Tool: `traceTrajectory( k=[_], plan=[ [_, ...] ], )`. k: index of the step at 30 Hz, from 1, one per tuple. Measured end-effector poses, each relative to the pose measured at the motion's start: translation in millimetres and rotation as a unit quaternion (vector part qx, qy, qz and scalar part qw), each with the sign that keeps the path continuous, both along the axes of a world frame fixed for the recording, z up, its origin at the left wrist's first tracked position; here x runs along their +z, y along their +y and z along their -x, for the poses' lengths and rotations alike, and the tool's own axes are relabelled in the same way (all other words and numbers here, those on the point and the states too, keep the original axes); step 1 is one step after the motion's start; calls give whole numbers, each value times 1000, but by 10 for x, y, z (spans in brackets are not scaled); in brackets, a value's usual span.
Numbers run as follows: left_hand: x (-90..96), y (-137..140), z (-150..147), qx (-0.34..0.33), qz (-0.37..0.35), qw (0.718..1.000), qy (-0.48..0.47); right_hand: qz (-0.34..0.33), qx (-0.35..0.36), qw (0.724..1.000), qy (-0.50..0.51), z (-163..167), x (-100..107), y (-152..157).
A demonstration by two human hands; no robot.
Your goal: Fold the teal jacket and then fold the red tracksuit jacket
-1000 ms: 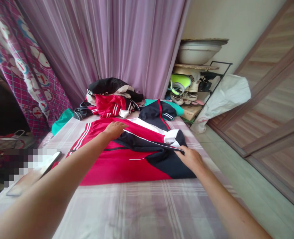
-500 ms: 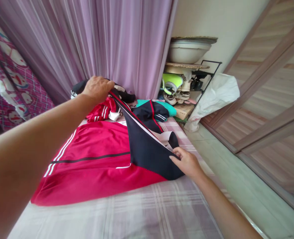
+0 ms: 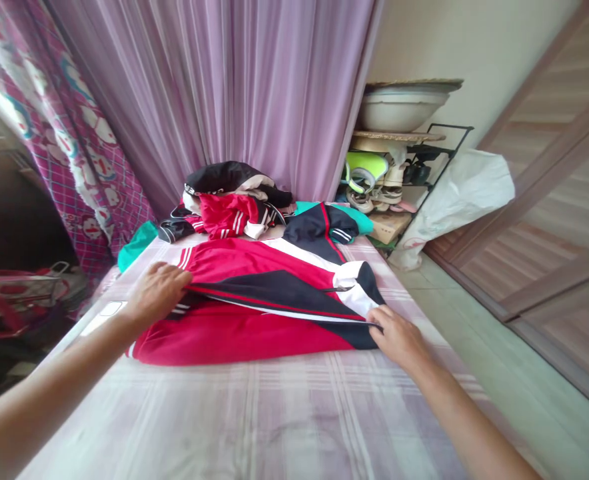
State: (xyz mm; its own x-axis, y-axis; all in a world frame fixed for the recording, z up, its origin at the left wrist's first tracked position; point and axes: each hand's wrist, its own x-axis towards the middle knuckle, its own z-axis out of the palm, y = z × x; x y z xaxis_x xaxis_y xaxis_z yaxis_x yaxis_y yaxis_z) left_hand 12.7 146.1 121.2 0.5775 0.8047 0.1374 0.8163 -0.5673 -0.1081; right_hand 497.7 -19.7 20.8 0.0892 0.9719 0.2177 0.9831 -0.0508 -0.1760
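Behind the pile of clothes [image 3: 234, 200] at the far end of the checked bedsheet [image 3: 274, 413] hangs a lilac curtain [image 3: 224, 87]. Left of that pile, a patterned magenta curtain [image 3: 69, 153] drops down, with a teal cloth [image 3: 135, 245] at its foot. Right of the pile stands a black shoe rack [image 3: 424, 167], shoes [image 3: 374, 183] inside, a white basin [image 3: 399, 110] on top. A white bag [image 3: 462, 193] leans just beside the rack, wooden panelling [image 3: 564, 200] beyond it.
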Motion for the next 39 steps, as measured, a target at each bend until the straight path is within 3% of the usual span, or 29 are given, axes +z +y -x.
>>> traceTrajectory(
  k=[3,5,8,12,14,19,23,26,30,34,36,39],
  plan=[
    [-400,-252,142,37,3,999,4,0,-13,1000,-8,18,-66,-52],
    [-530,-318,171,63,25,998,-13,-3,-29,1000,-6,28,-109,-86],
    [-512,-312,184,69,39,997,-24,-18,-37,999,3,16,-143,-131],
    [-377,-312,237,20,-57,998,-37,-54,-62,997,-3,-18,-145,-191],
    [-419,-371,299,-9,-80,996,-36,-52,-71,996,-8,-22,-167,-223],
    [-773,-554,529,-34,-5,999,-17,12,-51,999,0,-57,-216,-264],
    [-802,-549,650,-14,35,998,-47,61,-41,997,1,-14,20,-209],
    [-749,-529,562,4,37,995,-92,11,-2,1000,-14,338,328,-57],
    [-885,-584,208,65,-5,992,-108,-65,122,990,25,1226,567,339],
    [-1074,-631,-84,116,-15,991,-60,-52,167,984,8,1890,391,782],
    [-1108,-631,-117,118,-10,992,-51,7,156,988,-13,1955,204,906],
    [-1110,-617,-78,113,-6,992,-51,86,123,988,-32,1744,-46,920]
  ],
)
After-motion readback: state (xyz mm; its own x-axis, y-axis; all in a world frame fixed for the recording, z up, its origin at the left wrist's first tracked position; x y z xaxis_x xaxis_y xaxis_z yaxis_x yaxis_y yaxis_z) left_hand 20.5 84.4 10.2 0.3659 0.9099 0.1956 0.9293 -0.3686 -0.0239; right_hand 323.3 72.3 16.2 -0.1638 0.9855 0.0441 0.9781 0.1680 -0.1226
